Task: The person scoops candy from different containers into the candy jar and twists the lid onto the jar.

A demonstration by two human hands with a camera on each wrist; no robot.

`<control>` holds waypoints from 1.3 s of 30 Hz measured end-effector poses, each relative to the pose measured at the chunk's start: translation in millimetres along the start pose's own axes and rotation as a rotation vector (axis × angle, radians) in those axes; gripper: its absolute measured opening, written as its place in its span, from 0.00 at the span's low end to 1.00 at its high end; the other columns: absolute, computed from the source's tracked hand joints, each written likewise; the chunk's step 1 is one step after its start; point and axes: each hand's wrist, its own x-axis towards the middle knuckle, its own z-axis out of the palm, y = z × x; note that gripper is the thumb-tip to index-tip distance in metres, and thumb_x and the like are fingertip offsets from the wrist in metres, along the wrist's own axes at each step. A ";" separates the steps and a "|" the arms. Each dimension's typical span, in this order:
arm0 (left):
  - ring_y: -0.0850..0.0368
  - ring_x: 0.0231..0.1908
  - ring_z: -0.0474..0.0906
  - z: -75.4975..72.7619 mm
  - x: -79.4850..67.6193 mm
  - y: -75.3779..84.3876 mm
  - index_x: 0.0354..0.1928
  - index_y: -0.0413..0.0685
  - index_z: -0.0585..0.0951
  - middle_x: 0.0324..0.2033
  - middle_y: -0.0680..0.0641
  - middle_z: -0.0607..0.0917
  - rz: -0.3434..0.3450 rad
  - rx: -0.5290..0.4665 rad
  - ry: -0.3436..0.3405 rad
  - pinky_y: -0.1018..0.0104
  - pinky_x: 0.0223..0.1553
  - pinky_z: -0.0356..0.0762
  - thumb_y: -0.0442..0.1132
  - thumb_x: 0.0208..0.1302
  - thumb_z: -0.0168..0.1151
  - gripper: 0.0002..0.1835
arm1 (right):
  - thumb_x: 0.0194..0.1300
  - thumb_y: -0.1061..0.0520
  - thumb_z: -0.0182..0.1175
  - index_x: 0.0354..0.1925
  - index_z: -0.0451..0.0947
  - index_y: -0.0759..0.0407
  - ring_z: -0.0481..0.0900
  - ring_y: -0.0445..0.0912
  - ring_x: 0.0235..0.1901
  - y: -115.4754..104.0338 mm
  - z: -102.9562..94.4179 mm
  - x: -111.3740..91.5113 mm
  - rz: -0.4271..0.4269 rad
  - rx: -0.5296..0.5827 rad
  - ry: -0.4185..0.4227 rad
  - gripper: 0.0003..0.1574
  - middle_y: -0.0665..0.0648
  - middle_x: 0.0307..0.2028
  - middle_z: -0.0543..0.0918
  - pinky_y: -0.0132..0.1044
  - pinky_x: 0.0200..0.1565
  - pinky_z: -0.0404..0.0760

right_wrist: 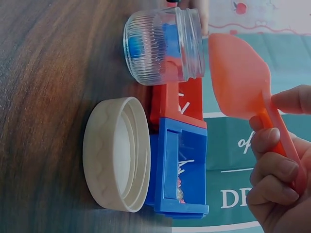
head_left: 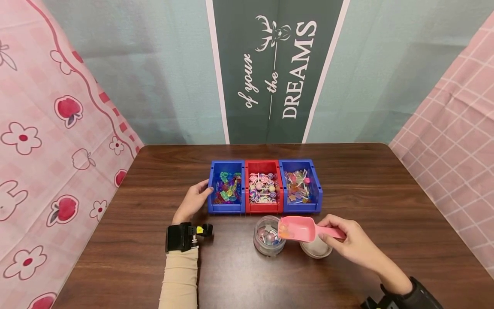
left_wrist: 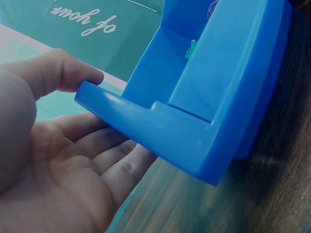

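Observation:
My right hand (head_left: 349, 242) grips the handle of a pink scoop (head_left: 302, 229). The scoop's front edge, with small orange-yellow pieces on it, overlaps the rim of a clear glass jar (head_left: 259, 242). Pale and colored pieces, one star-shaped, show inside that jar from above. At the left blue bin (left_wrist: 160, 131), my left hand (head_left: 193, 199) pinches the side wall, thumb at the rim and fingers outside. Colorful translucent pieces (head_left: 228, 189) lie in this bin. A cream round lid (right_wrist: 104, 153) rests inside-up on the table beside the jar, partly under the scoop in the head view.
A red bin (head_left: 264, 208) of small lollipop and swirl candy pieces stands in the middle of the row. To its right is another blue bin (head_left: 302, 207) with sticks and star pieces. The brown table (head_left: 127, 257) meets a curtain (head_left: 173, 86) behind.

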 end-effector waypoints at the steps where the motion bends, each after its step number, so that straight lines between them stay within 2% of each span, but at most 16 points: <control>1: 0.40 0.66 0.69 -0.1 -0.3 0.2 0.70 0.34 0.61 0.67 0.32 0.70 0.000 0.004 -0.003 0.46 0.69 0.66 0.38 0.73 0.46 0.27 | 0.52 0.71 0.67 0.34 0.78 0.50 0.65 0.26 0.22 -0.1 0.3 0.1 0.000 -0.011 -0.001 0.17 0.44 0.21 0.74 0.24 0.19 0.65; 9: 0.39 0.67 0.68 -1.1 -2.9 3.1 0.70 0.34 0.61 0.67 0.32 0.69 -0.005 0.012 -0.014 0.45 0.69 0.65 0.39 0.74 0.46 0.27 | 0.51 0.67 0.69 0.34 0.79 0.48 0.63 0.26 0.22 -2.4 -1.1 2.1 -0.023 -0.106 -0.024 0.17 0.41 0.21 0.73 0.22 0.21 0.64; 20: 0.41 0.67 0.68 -1.1 -2.0 0.9 0.70 0.35 0.61 0.67 0.33 0.70 -0.021 0.010 -0.006 0.46 0.69 0.65 0.39 0.74 0.46 0.27 | 0.49 0.63 0.72 0.35 0.82 0.48 0.66 0.26 0.24 -14.7 -15.8 13.0 -0.045 -0.196 -0.099 0.15 0.42 0.26 0.81 0.24 0.23 0.66; 25: 0.40 0.67 0.68 -1.6 -2.1 1.3 0.70 0.35 0.61 0.67 0.33 0.70 -0.012 0.003 -0.004 0.46 0.69 0.65 0.39 0.74 0.47 0.27 | 0.47 0.64 0.73 0.34 0.83 0.50 0.66 0.26 0.25 -20.7 -19.6 20.0 -0.077 -0.211 -0.116 0.15 0.44 0.27 0.83 0.24 0.24 0.68; 32: 0.40 0.65 0.70 -1.8 -2.2 0.8 0.70 0.35 0.61 0.66 0.32 0.70 -0.012 -0.007 -0.006 0.46 0.69 0.66 0.39 0.73 0.47 0.27 | 0.49 0.61 0.73 0.33 0.83 0.51 0.67 0.26 0.25 -30.0 -23.8 29.1 -0.073 -0.216 -0.163 0.11 0.44 0.26 0.83 0.24 0.23 0.69; 39: 0.41 0.65 0.70 -1.3 -1.1 -1.4 0.70 0.36 0.61 0.66 0.34 0.71 -0.029 -0.008 -0.010 0.46 0.68 0.67 0.40 0.73 0.47 0.28 | 0.49 0.61 0.73 0.31 0.83 0.51 0.68 0.28 0.23 -36.3 -25.4 33.7 -0.072 -0.228 -0.166 0.10 0.42 0.24 0.81 0.24 0.22 0.69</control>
